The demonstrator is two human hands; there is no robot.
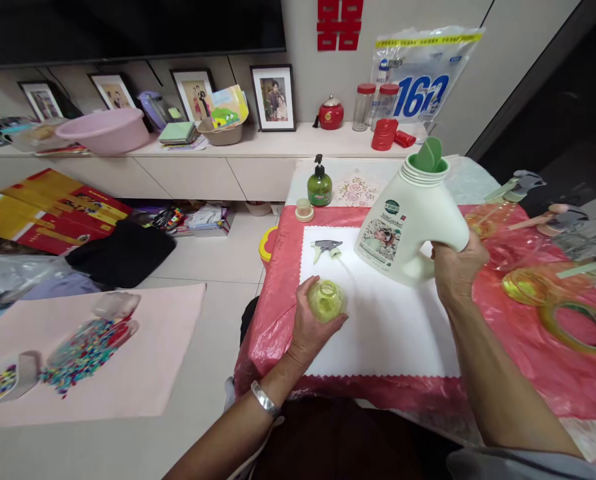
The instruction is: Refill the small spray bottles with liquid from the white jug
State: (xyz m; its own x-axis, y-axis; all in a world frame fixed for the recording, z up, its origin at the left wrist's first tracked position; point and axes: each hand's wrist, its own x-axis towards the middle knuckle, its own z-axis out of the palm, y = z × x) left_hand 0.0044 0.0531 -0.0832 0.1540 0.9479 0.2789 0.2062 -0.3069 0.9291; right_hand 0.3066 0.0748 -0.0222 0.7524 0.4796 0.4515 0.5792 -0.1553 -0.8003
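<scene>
My left hand (314, 328) is wrapped round a small yellow-green see-through bottle (327, 300), its mouth uncapped and facing up. By its handle, my right hand (459, 267) grips a large pale green detergent jug (403, 213). The jug is uncapped, with a green pouring spout in its neck, and leans slightly. It is to the right of the bottle and apart from it. Behind the bottle, a grey and pale green spray head (327, 248) with a thin tube lies on the white sheet (378, 333). A pale cap (304, 209) sits at the sheet's far left corner.
A green pump bottle (319, 183) stands at the back. Several spray bottles (508, 190) and a roll of tape (581, 327) crowd the right side of the red plastic cover (268, 333). Coloured beads (85, 353) lie on a pink surface at left.
</scene>
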